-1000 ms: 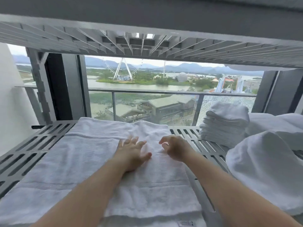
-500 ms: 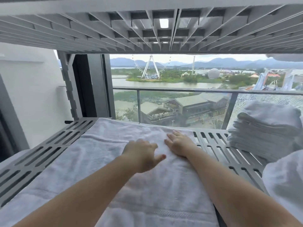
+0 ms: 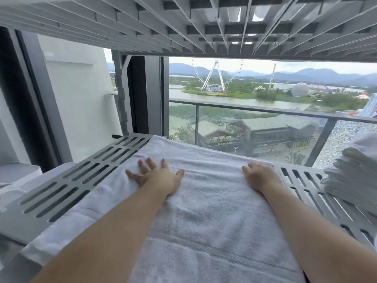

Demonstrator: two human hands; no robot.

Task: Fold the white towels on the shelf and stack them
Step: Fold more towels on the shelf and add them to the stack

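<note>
A white towel lies spread flat on the grey slotted shelf, running from the near edge to the far edge by the window. My left hand rests palm down on its far left part, fingers spread. Near the towel's far right corner my right hand lies flat on the cloth, fingers pointing away. A stack of folded white towels stands on the shelf at the right edge of view, partly cut off.
Another grey slotted shelf hangs low overhead. Behind the shelf is a window with a balcony railing. A dark window frame and white wall stand at the left.
Both hands have slid apart across the towel, the left toward the left side and the right toward the right corner. The camera has turned left, pushing the folded stack to the edge.
</note>
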